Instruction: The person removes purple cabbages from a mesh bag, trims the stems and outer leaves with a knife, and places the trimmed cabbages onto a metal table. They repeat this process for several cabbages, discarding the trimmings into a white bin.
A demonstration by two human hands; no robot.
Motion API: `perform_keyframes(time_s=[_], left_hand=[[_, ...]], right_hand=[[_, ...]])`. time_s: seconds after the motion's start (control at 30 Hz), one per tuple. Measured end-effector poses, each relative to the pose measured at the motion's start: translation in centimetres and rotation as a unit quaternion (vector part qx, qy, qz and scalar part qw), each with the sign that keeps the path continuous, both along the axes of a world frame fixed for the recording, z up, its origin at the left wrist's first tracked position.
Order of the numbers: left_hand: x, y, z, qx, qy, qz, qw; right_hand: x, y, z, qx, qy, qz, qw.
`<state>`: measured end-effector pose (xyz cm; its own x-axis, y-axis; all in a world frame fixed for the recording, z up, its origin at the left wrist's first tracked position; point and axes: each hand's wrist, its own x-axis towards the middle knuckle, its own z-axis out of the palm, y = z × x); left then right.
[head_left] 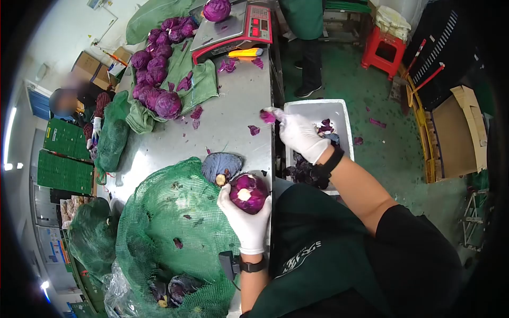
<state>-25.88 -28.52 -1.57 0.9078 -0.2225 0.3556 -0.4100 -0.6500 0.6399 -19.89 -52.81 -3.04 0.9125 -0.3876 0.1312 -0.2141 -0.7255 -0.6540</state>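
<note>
A peeled red cabbage (249, 193), its pale cut stem facing up, sits in my gloved left hand (245, 218) at the edge of the steel table (233, 124). My gloved right hand (299, 133) pinches a torn cabbage leaf piece (268, 116) between table and bin. Below that hand is a white foam bin (347, 124) with dark leaf scraps (305, 170). Beside the cabbage lies a dusky outer leaf with a stem stub (222, 166). A green mesh sack (169, 212) spreads under it, with another cabbage (183, 288) inside.
Several red cabbages (157, 69) lie on green sacking at the far side. A red scale (259, 24) carries one cabbage (217, 9); an orange-handled knife (245, 52) lies nearby. One person (302, 21) stands beyond the table, another (79, 100) at left. A red stool (384, 50) stands behind.
</note>
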Motion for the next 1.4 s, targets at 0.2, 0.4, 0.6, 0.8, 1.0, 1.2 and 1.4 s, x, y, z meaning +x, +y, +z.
perform_keyframes(time_s=[0.2,0.4,0.6,0.8,1.0,1.2,1.4], left_hand=[[-0.2,1.1,0.4,-0.007,0.027,-0.035,0.999],[0.0,1.4,0.6,-0.002,0.025,-0.074,0.997],[0.4,1.4,0.6,-0.001,0.017,-0.104,0.994],[0.4,3.8,-1.2,-0.131,0.103,-0.066,0.984],[-0.1,2.6,-1.0,-0.069,0.063,-0.052,0.994],[-0.8,0.4,0.4,-0.016,-0.013,-0.042,0.999],[-0.8,-1.4,2.0,0.099,-0.203,-0.066,0.972]], right_hand=[[-4.3,2.0,0.5,0.162,-0.021,0.085,0.983],[-4.5,5.0,3.6,0.436,0.234,0.207,0.844],[-4.3,5.5,2.2,0.23,0.034,0.27,0.934],[-4.6,2.0,-3.9,0.21,0.031,0.082,0.974],[-8.0,1.7,1.0,0.315,0.032,0.137,0.938],[-7.0,8.2,-1.3,0.44,-0.082,0.277,0.85],[-7.7,6.7,1.4,0.262,-0.044,0.278,0.923]])
